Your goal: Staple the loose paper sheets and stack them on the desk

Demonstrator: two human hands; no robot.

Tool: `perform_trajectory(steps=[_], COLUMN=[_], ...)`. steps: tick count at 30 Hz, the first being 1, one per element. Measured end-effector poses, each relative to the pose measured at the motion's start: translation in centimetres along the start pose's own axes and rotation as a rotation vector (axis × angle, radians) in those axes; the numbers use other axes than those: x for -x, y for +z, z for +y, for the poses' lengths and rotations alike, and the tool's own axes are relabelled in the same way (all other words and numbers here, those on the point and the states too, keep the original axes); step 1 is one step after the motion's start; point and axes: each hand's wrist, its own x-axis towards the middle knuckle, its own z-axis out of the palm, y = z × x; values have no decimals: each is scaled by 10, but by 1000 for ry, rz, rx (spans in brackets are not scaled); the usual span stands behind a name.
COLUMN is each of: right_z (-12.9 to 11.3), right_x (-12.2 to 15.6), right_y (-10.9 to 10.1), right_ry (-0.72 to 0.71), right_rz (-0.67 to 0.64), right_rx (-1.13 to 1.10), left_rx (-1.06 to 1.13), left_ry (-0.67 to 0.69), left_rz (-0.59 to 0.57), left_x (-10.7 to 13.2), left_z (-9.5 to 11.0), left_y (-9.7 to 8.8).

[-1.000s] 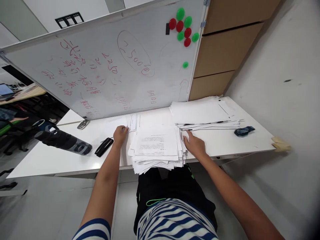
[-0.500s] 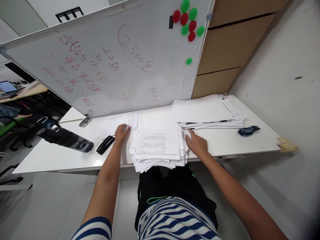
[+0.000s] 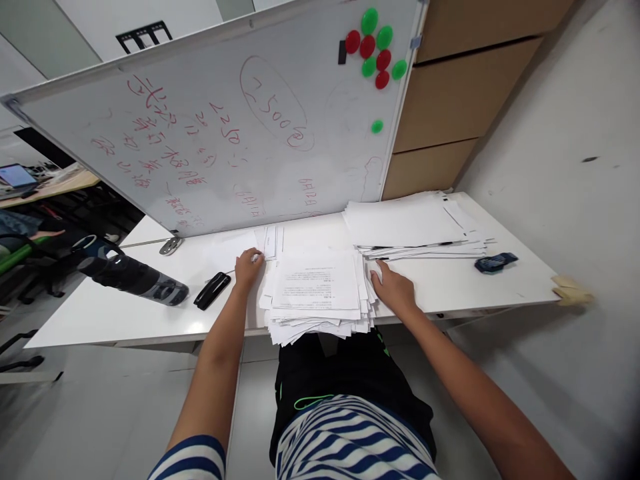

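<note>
A thick, uneven stack of printed paper (image 3: 317, 283) lies in front of me, its near sheets sticking out past the table edge. My right hand (image 3: 395, 287) rests at the stack's right side with thumb and index finger apart. To the left of the stack is my left hand (image 3: 247, 269), its fingers curled together; a small pale spot shows at the fingertips, too small to name. Just beyond that hand lie some flat printed sheets (image 3: 273, 241). A black stapler (image 3: 212, 291) sits left of my left wrist.
A second paper pile (image 3: 403, 223) stands at the back right, near a dark blue object (image 3: 495, 263). A dark bottle (image 3: 135, 281) lies or leans at the left. The whiteboard (image 3: 320, 100) and cardboard boxes (image 3: 460, 87) border the table (image 3: 430, 287) behind.
My left hand's fingers have curled in and drawn slightly back from the flat sheets. My right hand and the paper stack look the same.
</note>
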Motion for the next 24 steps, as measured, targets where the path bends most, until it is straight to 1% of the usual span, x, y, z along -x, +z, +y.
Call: perform_trajectory(steps=[2, 4, 9, 13, 16, 19, 22, 24], right_z=[0, 0, -1, -1, -1, 0, 1, 1], right_x=[0, 0, 0, 0, -1, -1, -1, -1], right_y=[0, 0, 0, 0, 1, 1, 1, 0], right_ry=[-2, -4, 6, 8, 12, 14, 6, 5], right_rz=[-4, -1, -4, -7, -1, 6, -3, -12], right_rx=[2, 3, 6, -1, 3, 6, -5, -11], left_rx=[-45, -79, -108, -102, -80, -9, 130, 289], left_ry=[55, 80, 76, 63, 82, 128, 139, 82], left_rz=[-4, 8, 57, 128, 159, 232, 314, 352], left_x=[1, 3, 6, 3, -4, -15, -33, -48], left_z=[2, 3, 9, 25, 47, 69, 83, 86], left_y=[3, 6, 7, 0, -14, -36, -62, -79])
